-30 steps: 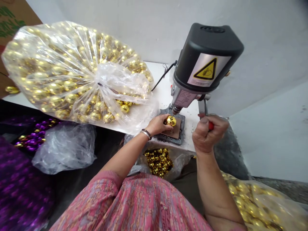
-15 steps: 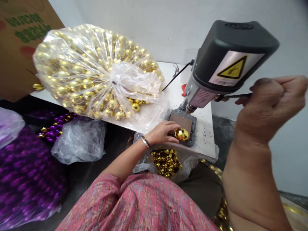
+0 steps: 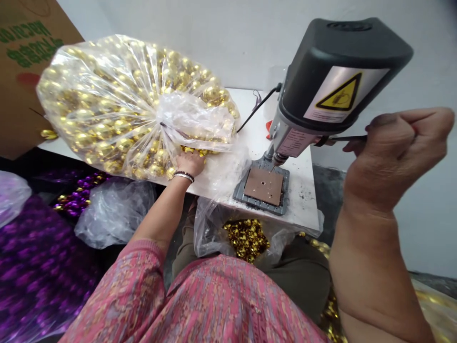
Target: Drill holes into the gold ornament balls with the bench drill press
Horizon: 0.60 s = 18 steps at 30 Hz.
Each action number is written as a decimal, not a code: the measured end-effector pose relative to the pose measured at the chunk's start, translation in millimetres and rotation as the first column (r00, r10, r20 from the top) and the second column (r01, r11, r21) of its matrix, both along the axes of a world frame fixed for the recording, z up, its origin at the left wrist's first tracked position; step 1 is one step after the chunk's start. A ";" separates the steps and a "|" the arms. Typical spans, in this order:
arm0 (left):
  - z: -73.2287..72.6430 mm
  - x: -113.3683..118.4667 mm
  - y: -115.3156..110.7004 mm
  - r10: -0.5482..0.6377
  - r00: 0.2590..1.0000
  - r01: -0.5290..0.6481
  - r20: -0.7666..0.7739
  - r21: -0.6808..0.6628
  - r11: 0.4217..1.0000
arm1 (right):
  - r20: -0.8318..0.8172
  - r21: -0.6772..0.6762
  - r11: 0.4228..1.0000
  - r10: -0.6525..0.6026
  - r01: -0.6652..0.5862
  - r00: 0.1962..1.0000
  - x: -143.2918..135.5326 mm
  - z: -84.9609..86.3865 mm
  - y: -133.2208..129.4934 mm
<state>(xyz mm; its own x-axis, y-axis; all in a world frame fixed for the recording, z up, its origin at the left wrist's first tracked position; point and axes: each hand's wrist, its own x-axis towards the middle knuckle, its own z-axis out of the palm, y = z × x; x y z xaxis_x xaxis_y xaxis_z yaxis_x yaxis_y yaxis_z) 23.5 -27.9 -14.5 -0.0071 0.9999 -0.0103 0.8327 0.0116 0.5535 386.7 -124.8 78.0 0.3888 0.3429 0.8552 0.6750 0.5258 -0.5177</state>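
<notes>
A white worktop [image 3: 246, 102] crosses the middle of the frame along a pale wall [image 3: 200, 28], its right end carrying a drill press [image 3: 342, 90] (dark shavings [image 3: 306, 194] dot the surface beside the base [image 3: 241, 192]). A transparent bag [image 3: 103, 105] of faceted gold balls [image 3: 156, 169] fills the left stretch, reaching the front edge; its loose plastic spreads into the gap before the press. At centre, the left hand [image 3: 192, 163] reaches into the bag, its fingers too hidden to tell their spread. The right hand [image 3: 396, 157], upper right, closes around the lever [image 3: 348, 138], beyond the worktop's right edge.
</notes>
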 end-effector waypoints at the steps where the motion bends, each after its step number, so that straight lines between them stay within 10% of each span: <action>1: -0.3 2.1 -2.1 -0.008 0.996 0.005 -0.092 -0.028 1.000 | 0.009 -0.024 1.000 0.002 -0.002 1.000 0.3 -0.2 -1.6; 5: 3.3 13.1 -11.9 -0.060 0.934 0.039 -0.352 -0.066 0.997 | 0.023 -0.077 0.997 -0.016 0.017 1.000 -1.0 1.1 -4.9; 9: 5.8 25.9 -27.9 -0.073 0.991 0.074 0.109 -0.005 0.997 | 0.025 -0.065 0.997 -0.029 0.030 0.999 -4.4 1.3 -5.1; 13: -1.3 50.8 -57.5 0.040 0.627 0.236 0.778 -0.239 0.942 | 0.048 -0.090 0.994 -0.057 0.062 0.997 -6.0 6.0 -5.7; 18: -13.0 76.5 -82.0 0.225 0.361 0.377 0.905 -0.363 0.852 | -0.023 -0.218 0.975 -0.055 0.048 0.998 1.6 36.0 13.2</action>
<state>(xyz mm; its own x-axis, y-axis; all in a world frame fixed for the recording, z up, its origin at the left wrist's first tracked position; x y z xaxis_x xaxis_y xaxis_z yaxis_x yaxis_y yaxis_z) 100.0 -109.9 -27.5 0.3835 0.8456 -0.3713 -0.1667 0.4588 0.8728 388.3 -111.6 114.0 0.4339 0.4981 0.7507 0.6815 0.3636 -0.6351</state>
